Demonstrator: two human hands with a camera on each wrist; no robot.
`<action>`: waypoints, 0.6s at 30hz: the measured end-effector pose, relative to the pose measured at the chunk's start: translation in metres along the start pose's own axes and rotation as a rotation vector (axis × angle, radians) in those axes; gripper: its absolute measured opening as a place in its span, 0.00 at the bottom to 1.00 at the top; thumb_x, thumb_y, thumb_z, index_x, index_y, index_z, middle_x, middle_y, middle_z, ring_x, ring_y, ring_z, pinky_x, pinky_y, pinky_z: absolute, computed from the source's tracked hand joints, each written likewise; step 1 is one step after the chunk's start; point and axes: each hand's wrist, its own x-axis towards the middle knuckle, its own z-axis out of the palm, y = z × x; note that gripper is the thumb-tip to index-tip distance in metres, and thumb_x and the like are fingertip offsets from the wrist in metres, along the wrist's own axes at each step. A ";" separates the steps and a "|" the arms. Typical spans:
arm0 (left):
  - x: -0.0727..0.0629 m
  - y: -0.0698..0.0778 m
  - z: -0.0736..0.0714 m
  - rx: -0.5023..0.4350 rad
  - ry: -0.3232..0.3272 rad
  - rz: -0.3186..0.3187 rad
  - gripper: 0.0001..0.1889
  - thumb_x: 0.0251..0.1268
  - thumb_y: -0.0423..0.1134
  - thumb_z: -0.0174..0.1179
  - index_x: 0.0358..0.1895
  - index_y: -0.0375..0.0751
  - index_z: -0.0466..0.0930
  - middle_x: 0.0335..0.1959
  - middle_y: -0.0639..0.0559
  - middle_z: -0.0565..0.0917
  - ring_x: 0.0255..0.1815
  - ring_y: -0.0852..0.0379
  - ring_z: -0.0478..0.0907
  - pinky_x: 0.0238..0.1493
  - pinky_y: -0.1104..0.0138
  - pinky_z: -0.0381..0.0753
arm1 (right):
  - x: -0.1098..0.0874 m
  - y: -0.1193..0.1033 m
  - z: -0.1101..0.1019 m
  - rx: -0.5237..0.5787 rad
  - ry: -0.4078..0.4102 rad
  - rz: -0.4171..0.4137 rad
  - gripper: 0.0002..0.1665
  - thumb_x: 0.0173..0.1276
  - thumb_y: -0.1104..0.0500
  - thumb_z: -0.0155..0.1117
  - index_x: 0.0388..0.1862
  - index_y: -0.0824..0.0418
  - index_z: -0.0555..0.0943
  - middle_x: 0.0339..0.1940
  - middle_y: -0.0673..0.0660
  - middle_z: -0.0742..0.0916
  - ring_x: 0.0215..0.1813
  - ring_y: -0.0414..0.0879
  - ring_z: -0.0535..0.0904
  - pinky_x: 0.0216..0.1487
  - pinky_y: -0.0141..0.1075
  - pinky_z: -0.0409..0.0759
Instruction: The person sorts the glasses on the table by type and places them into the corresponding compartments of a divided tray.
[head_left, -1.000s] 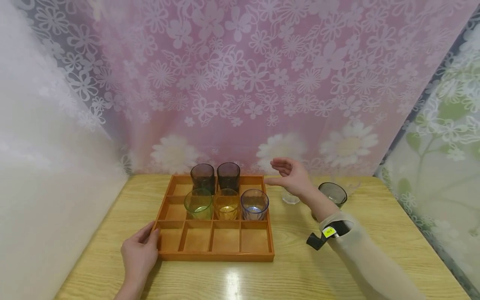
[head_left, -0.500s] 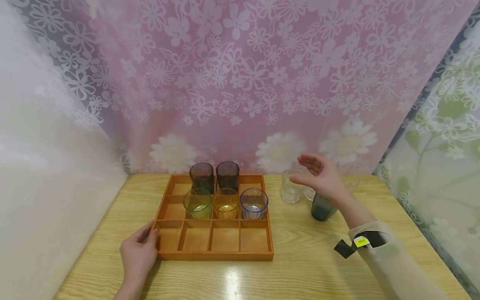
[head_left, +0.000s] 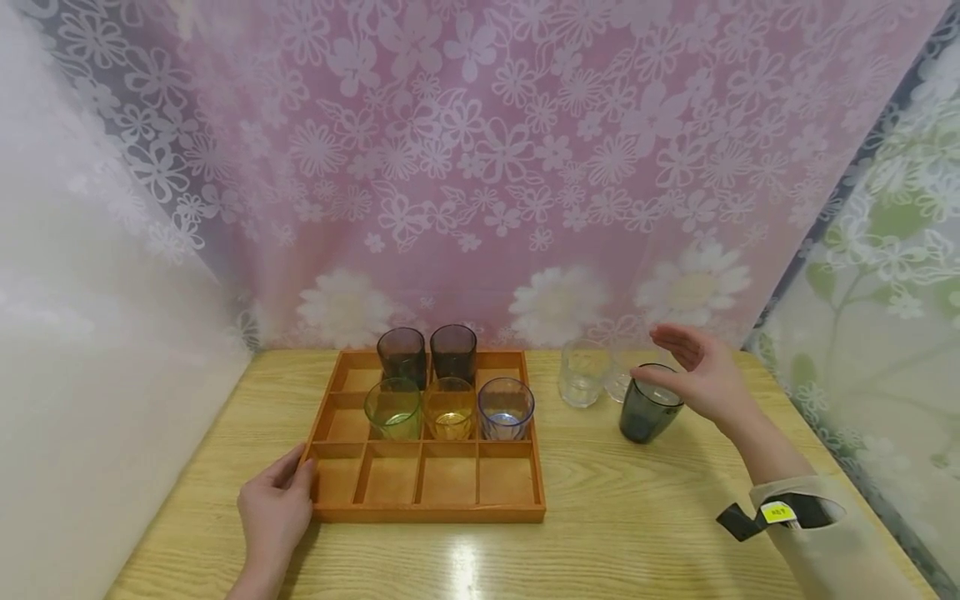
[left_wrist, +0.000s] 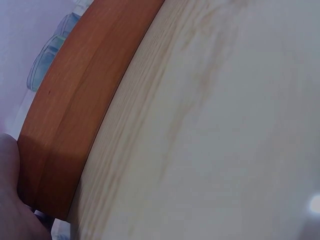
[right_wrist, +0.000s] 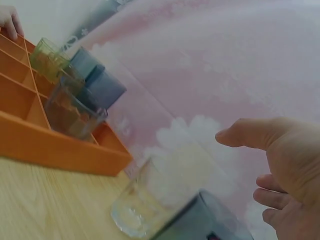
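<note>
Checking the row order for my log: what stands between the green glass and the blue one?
The yellow glass stands between them, as the head view shows.

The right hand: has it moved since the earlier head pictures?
Yes. In the head view, the right hand has moved rightward, away from the wooden tray, to the dark grey glass.

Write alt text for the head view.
A person's right hand hovers close to a dark gray glass on a wood-grain table, while the left hand grips a divided wooden tray. The tray holds two darker glasses behind green, yellow and blue-rimmed ones. Clear glassware stands right of it.
</note>
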 end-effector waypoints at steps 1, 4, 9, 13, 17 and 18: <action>0.000 0.000 0.000 0.004 -0.001 0.002 0.15 0.72 0.30 0.68 0.59 0.31 0.87 0.54 0.35 0.87 0.48 0.63 0.85 0.39 0.84 0.79 | -0.002 0.003 -0.002 -0.008 0.008 0.000 0.50 0.69 0.55 0.80 0.81 0.66 0.64 0.74 0.67 0.75 0.77 0.67 0.67 0.69 0.23 0.69; 0.000 0.001 0.000 0.012 -0.007 0.007 0.15 0.73 0.30 0.67 0.59 0.31 0.87 0.55 0.35 0.87 0.50 0.54 0.86 0.39 0.84 0.79 | -0.009 0.011 -0.007 -0.028 0.031 0.005 0.49 0.69 0.54 0.80 0.81 0.67 0.65 0.74 0.66 0.76 0.76 0.66 0.68 0.70 0.24 0.69; 0.000 0.001 -0.001 0.023 -0.004 0.011 0.15 0.73 0.31 0.67 0.59 0.31 0.87 0.55 0.35 0.87 0.51 0.51 0.86 0.38 0.85 0.78 | -0.016 0.025 -0.009 -0.026 0.044 0.018 0.50 0.69 0.52 0.80 0.81 0.66 0.65 0.74 0.67 0.76 0.76 0.67 0.68 0.65 0.17 0.68; -0.001 0.002 -0.001 0.023 -0.006 0.010 0.15 0.73 0.31 0.67 0.59 0.31 0.87 0.55 0.35 0.87 0.48 0.62 0.85 0.38 0.85 0.78 | -0.021 0.036 -0.008 -0.010 0.050 0.044 0.52 0.69 0.51 0.79 0.82 0.67 0.63 0.75 0.69 0.75 0.76 0.67 0.68 0.64 0.16 0.68; -0.002 0.004 -0.002 0.023 -0.009 0.005 0.15 0.73 0.31 0.67 0.60 0.30 0.87 0.55 0.35 0.87 0.46 0.71 0.82 0.39 0.85 0.78 | -0.028 0.044 -0.003 0.014 0.058 0.065 0.52 0.70 0.51 0.79 0.83 0.68 0.61 0.76 0.70 0.74 0.76 0.68 0.67 0.63 0.17 0.70; -0.003 0.005 -0.001 0.024 -0.008 0.005 0.15 0.73 0.31 0.67 0.60 0.30 0.87 0.55 0.35 0.87 0.46 0.71 0.83 0.39 0.85 0.78 | -0.030 0.046 -0.002 0.020 0.059 0.071 0.52 0.70 0.51 0.78 0.83 0.68 0.61 0.76 0.70 0.74 0.76 0.67 0.68 0.63 0.17 0.71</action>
